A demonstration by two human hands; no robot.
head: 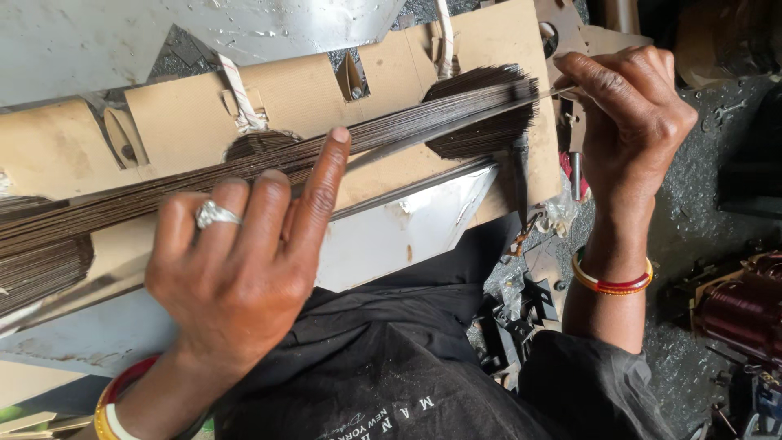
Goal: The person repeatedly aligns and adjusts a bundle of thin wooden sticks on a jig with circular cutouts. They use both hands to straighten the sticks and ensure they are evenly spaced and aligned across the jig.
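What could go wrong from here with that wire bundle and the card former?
1. The left hand presses the wire bundle with only fingertips; strands might spread or slip off the cardboard former.
2. The right hand pinches a single strand at the fanned end; it may kink or drag neighbours out.
3. The white tie looks frayed and could loosen.

No packages, labels, signs or screens show here; the only lettering is white print on the black garment [391, 383], bottom centre.
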